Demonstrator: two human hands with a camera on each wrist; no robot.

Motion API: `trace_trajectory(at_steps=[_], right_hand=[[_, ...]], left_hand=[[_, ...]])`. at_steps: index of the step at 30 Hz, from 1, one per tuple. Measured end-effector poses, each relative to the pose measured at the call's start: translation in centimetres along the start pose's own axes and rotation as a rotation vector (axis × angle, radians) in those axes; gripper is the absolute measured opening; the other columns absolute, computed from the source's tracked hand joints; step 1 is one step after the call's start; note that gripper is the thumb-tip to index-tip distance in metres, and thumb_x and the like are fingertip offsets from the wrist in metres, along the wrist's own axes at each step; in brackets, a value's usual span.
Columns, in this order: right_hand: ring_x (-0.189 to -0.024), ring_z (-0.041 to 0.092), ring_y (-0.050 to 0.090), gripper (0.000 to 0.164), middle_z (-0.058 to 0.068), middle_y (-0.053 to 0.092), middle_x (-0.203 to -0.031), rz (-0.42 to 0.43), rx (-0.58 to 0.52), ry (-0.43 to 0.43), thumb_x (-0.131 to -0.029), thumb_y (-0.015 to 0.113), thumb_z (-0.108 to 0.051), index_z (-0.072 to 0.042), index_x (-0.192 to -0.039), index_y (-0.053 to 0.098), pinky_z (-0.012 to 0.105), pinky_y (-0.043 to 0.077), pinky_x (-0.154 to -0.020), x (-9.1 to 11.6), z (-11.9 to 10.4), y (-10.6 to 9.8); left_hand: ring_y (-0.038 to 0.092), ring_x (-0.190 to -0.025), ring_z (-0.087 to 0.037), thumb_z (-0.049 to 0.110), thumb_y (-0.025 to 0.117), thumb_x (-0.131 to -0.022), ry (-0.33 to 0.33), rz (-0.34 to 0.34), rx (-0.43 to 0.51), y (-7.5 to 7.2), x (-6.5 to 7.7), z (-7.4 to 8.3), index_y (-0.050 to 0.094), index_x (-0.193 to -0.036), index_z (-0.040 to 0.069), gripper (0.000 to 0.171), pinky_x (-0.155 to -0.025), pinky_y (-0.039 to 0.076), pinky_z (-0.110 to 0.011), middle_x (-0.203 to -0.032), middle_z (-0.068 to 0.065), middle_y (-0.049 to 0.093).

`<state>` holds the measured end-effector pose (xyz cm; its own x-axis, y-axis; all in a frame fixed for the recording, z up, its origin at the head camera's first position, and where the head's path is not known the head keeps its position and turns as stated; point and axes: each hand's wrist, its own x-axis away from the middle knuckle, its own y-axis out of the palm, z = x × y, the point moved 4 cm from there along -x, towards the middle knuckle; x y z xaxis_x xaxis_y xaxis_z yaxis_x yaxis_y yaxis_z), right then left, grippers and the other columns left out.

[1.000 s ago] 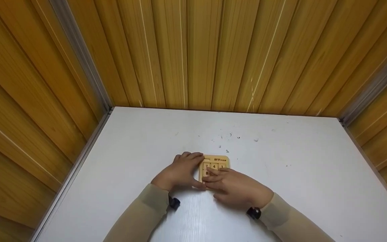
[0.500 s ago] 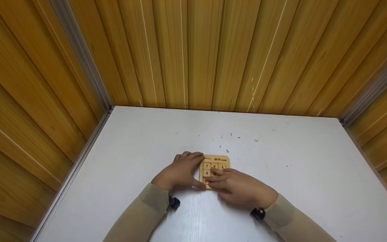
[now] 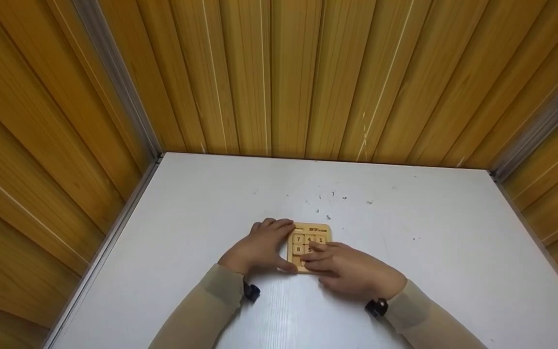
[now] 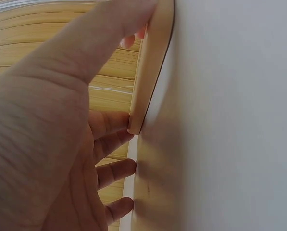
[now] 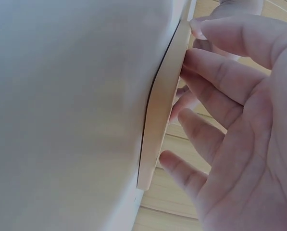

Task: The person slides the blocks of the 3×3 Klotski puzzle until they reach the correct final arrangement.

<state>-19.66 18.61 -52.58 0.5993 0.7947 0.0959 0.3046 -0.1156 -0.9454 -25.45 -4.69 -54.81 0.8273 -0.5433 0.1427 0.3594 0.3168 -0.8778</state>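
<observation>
A small wooden sliding number puzzle lies flat on the white table, its top rim printed with dark characters. Tiles 7, 4, 1, 8 and 5 show; the right fingers cover much of the lower rows. At the puzzle's left side my left hand holds the frame between thumb and forefinger, one at each left corner. The left wrist view shows the thumb on the frame's edge, the other fingers spread beyond it. My right hand reaches in from the right, its loosely extended fingers touching the lower tiles.
The white table carries dark specks and scuffs beyond the puzzle. Wood-look panels wall in the back and both sides, with grey metal posts at the corners.
My right hand has slid a little to the right across the lower tiles, uncovering the 8, then the 5 and part of the lower left slot. The left hand and the frame stay put.
</observation>
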Motion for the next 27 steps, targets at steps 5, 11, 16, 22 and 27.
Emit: trace_trajectory(at_steps=[5,11,16,22,27], right_hand=[[-0.171,0.028,0.041,0.047,-0.015,0.057,-0.172,0.014,-0.012,0.006,-0.111,0.066,-0.026,-0.025,-0.158,0.068,0.061,0.034,-0.139,0.4,0.4,0.0],[-0.170,0.029,0.042,0.046,-0.016,0.057,-0.171,0.025,-0.033,0.012,-0.110,0.067,-0.026,-0.026,-0.156,0.070,0.063,0.034,-0.139,0.7,0.6,0.0],[-0.171,0.027,0.041,0.045,-0.017,0.056,-0.171,0.017,-0.029,0.022,-0.111,0.067,-0.027,-0.026,-0.156,0.070,0.061,0.033,-0.139,0.8,0.7,0.0],[-0.168,0.029,0.046,0.043,-0.015,0.061,-0.167,0.048,-0.032,0.017,-0.110,0.069,-0.024,-0.024,-0.152,0.073,0.061,0.037,-0.137,1.2,0.9,-0.3],[-0.164,0.032,0.051,0.039,-0.010,0.066,-0.164,0.087,-0.019,-0.009,-0.110,0.068,-0.023,-0.020,-0.149,0.076,0.062,0.042,-0.134,1.4,0.7,-0.5]], left_hand=[[0.035,-0.169,-0.028,0.071,0.093,-0.081,0.006,-0.006,-0.008,-0.1,0.0,0.1,0.040,-0.177,0.019,0.121,-0.140,0.028,-0.058,-0.185,0.004,0.039],[0.035,-0.169,-0.028,0.070,0.093,-0.081,0.008,-0.005,-0.008,-0.1,0.0,0.0,0.040,-0.177,0.019,0.122,-0.141,0.028,-0.058,-0.185,0.004,0.038],[0.036,-0.169,-0.029,0.070,0.094,-0.081,0.014,0.000,0.001,-0.2,0.1,0.0,0.041,-0.177,0.019,0.122,-0.141,0.028,-0.058,-0.185,0.003,0.039],[0.034,-0.170,-0.028,0.072,0.093,-0.080,0.008,-0.006,-0.001,0.0,0.0,-0.1,0.039,-0.178,0.020,0.123,-0.142,0.025,-0.058,-0.186,0.004,0.037],[0.036,-0.169,-0.027,0.071,0.094,-0.079,0.012,0.001,-0.006,0.1,0.0,-0.2,0.040,-0.177,0.019,0.124,-0.141,0.027,-0.056,-0.185,0.004,0.039]])
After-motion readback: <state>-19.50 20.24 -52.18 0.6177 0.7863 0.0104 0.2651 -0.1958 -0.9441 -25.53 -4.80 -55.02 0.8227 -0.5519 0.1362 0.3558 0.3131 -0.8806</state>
